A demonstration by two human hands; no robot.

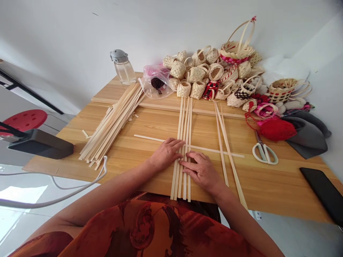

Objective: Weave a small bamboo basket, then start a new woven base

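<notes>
Lengthwise strips (184, 185), pale and flat, a narrow set laid side by side; located on the surface (158, 123) directly before the person, near ends reaching the front edge, far ends at the baskets.

Left hand (164, 155): fingers close together, laid over the set from its left side; whether thumb and fingers pinch a strip, cannot tell.

Right hand (202, 169): fingers slightly spread, tips resting on the set from its right side.

Cross strip (209, 149), one, thin: athwart the set at the fingertips; its over-and-under order is hidden.

Progress, as judged: early. Done: set aligned, one crossing laid. Remaining: the lengths above and below carry no other crosspiece; no walls raised.

Loose strips (235, 172), two, right of the set, uneven.

Bundle of strips (115, 125), untouched, left.

Scissors (264, 152), right, beside red yarn (278, 129).

Small woven baskets (197, 74), many, heaped along the back.

Bottle (125, 71), back left.

Phone (320, 191), right edge.
</notes>
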